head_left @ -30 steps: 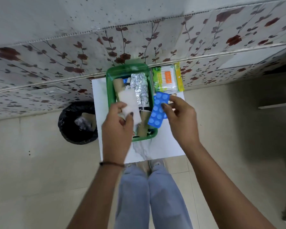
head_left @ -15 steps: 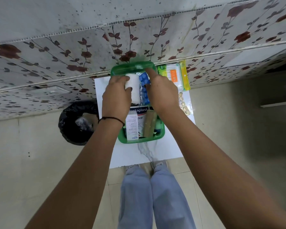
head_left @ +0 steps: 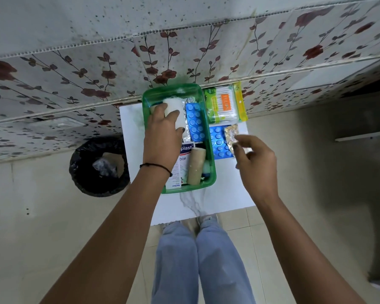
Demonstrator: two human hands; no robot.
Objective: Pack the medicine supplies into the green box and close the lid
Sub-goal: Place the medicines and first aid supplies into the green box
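Observation:
The green box (head_left: 210,172) stands open on a small white table (head_left: 219,194). Inside it lie a blue blister pack (head_left: 194,121), a foil strip (head_left: 190,101), a plaster carton (head_left: 180,165) and a tan bandage roll (head_left: 196,166). My left hand (head_left: 162,137) is inside the box, gripping a white gauze roll (head_left: 175,110). My right hand (head_left: 256,163) hovers right of the box, pinching a gold pill strip (head_left: 231,135) by its near end. Under that strip a second blue blister pack (head_left: 219,143) lies on the table. A cotton-bud packet (head_left: 225,104) lies behind it.
A black-lined bin (head_left: 99,166) stands on the floor left of the table. A floral-patterned wall (head_left: 184,51) runs right behind the table. My legs in jeans (head_left: 198,260) are at the table's near edge. No lid is visible.
My right hand left the blue blister pack in the box and moved out to the right, onto the gold pill strip. My left hand still holds the gauze roll in the box.

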